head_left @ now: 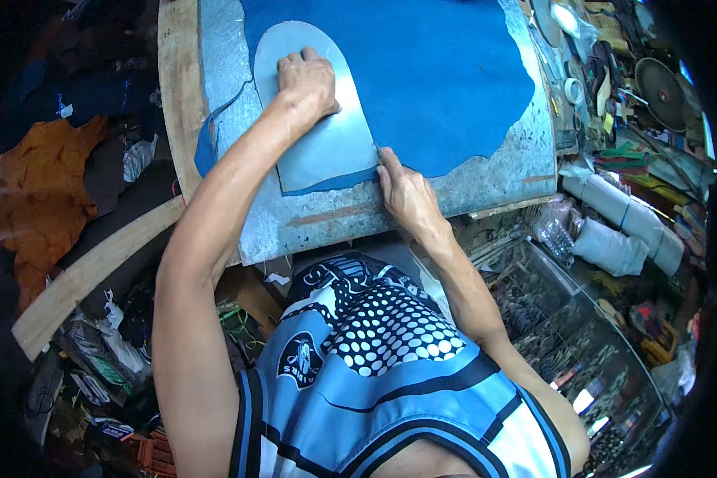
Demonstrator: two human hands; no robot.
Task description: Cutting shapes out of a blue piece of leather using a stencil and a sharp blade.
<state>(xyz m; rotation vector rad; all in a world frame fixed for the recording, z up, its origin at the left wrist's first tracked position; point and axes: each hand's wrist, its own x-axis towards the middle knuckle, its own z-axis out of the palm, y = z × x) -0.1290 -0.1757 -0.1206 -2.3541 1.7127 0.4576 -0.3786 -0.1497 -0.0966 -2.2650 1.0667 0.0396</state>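
A smooth grey template (327,151), rounded at its far end and straight at its near end, lies on a large blue sheet that looks like leather (438,72). My left hand (307,84) presses down on the template, fingers bent and a little apart, thumb out to the side. At the template's near right corner, my right hand (406,191) is closed round a thin knife-like tool (378,148), mostly hidden by the fingers. Along the template's left edge the blue sheet is parted, and a narrow blue strip (207,143) hangs loose there. Below the near edge shows a blue margin.
The sheet rests on a worn grey metal-topped table (494,187) with a wooden board (182,95) along its left. A brown hide (44,191) lies at far left. White rolls (613,215), a glass-topped case (581,319) and hanging tools crowd the right.
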